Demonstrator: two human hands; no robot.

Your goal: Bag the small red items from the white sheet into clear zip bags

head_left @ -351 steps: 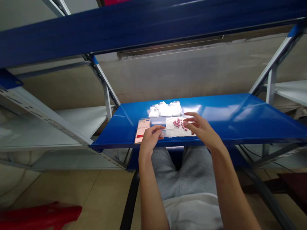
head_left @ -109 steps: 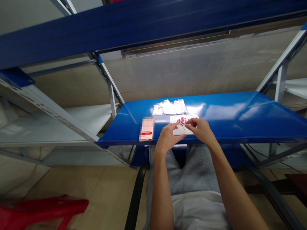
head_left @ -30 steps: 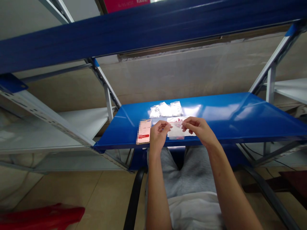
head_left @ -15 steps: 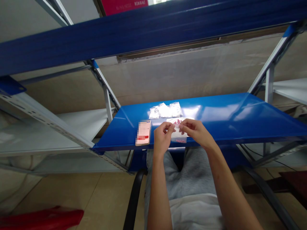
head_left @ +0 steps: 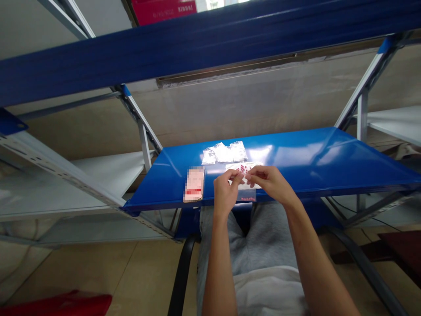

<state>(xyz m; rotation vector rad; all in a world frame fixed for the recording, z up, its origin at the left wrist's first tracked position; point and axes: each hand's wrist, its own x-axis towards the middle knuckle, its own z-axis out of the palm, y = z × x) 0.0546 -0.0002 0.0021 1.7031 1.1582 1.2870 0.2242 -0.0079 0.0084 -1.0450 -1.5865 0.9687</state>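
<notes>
Both of my hands pinch the top edge of a small clear plastic bag [head_left: 247,194] that hangs down at the shelf's front edge. Several small pink-red pieces lie along the bag's bottom. My left hand [head_left: 226,186] grips the left side of that edge, fingers closed. On the right, my right hand [head_left: 268,181] holds it between thumb and fingers, close to the left fingertips. Just behind my hands lies a white sheet [head_left: 232,166] with several more pink-red pieces [head_left: 242,168] on it. My fingers partly hide the sheet and the bag's upper part.
Several clear packets [head_left: 224,152] lie farther back on the blue shelf [head_left: 305,162]. A phone [head_left: 194,184] rests left of my hands. Above runs a blue shelf beam [head_left: 204,48]. Metal uprights [head_left: 141,116] stand on both sides, and a black chair armrest [head_left: 184,272] is below.
My two hands have come slightly closer together at the bag's top edge. The bag hangs a little lower, its pink-red pieces showing more clearly. The view has shifted slightly.
</notes>
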